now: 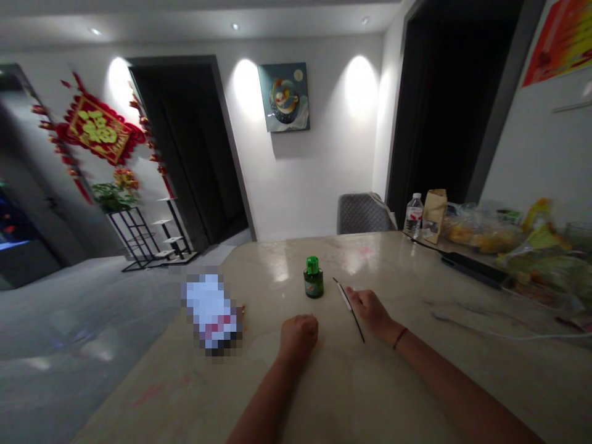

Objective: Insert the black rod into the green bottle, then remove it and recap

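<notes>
My left hand (pixel 300 338) rests on the table as a closed fist, with nothing showing in it. My right hand (pixel 370 311) is closed, its thumb and fingertips at the white middle part of a thin dark stick (pixel 357 324). The stick slants from far left to near right, both dark ends showing; whether it touches the tabletop I cannot tell. Between and beyond my hands, a small green glass bottle (pixel 314 283) with a bright green cap stands upright, apart from both.
The marble-patterned table (pixel 333 394) holds a pixelated phone-like object (pixel 211 310) on the left. At right lie a black power strip (pixel 476 269), a white cable (pixel 509 337) and plastic bags (pixel 485 237), near a water bottle (pixel 414 216). A grey chair (pixel 363 214) stands behind.
</notes>
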Available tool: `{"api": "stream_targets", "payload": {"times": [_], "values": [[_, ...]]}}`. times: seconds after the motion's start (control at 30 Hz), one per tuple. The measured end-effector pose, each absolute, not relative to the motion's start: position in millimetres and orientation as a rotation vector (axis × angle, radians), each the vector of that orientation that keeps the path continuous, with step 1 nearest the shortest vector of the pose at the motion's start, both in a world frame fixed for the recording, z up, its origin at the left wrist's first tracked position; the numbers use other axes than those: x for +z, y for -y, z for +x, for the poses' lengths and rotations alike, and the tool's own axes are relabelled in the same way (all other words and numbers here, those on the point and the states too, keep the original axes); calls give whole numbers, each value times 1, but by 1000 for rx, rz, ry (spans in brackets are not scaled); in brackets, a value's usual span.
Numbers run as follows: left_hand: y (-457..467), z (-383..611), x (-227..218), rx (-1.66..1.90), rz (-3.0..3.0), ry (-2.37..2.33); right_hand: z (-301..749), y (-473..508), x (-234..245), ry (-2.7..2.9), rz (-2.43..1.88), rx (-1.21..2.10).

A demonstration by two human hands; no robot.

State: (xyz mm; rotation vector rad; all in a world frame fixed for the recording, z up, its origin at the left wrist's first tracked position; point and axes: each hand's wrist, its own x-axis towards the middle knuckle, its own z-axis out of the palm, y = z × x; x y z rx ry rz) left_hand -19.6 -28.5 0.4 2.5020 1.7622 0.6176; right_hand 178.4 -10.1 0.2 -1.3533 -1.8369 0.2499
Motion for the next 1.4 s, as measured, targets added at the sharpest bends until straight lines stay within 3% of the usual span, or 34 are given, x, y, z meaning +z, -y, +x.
{"api": "stream_targets", "payload": {"times": [0.47, 0.7, 0.8, 0.9, 0.97, 1.07, 1.2, 1.4], "values": [[34, -20, 6, 666, 2648, -1649, 178, 22, -9, 1982, -1382, -3], [34, -20, 7, 830, 2474, -1598, 175, 23, -8, 2002, -1325, 69], [31, -17, 6, 947, 2191, -1539, 170, 19, -7, 1824, -1287, 383], [25, -13, 10, 1029, 1619, -1334, 172, 12, 0, 1443, -1159, 1057], [23, -13, 15, 939, 1259, -1004, 179, 10, 6, 1199, -884, 1583], [22, -18, 20, 797, 937, -658, 192, 11, 13, 966, -439, 2064], [25, -25, 19, 577, 762, -456, 194, 13, 9, 908, -255, 2418], [34, -25, 17, 300, 729, -403, 186, 12, -4, 890, -490, 2539]]}}
